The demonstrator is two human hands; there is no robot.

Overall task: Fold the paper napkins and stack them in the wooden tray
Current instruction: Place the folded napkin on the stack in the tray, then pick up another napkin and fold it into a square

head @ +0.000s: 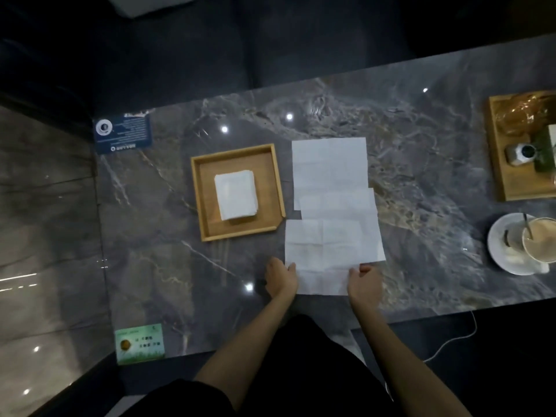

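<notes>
Hands (323,281) on napkin (323,260) (labels unreadable)

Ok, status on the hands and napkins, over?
Left hand and right hand at nearest napkin's near corners. Folded stack in wooden tray. Nothing in the way.

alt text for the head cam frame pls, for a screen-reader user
Two bare hands, left hand and right hand, rest on the near edge of the nearest unfolded napkin on a marble table; two more lie flat beyond. To the left, a wooden tray holds folded napkins.
</notes>
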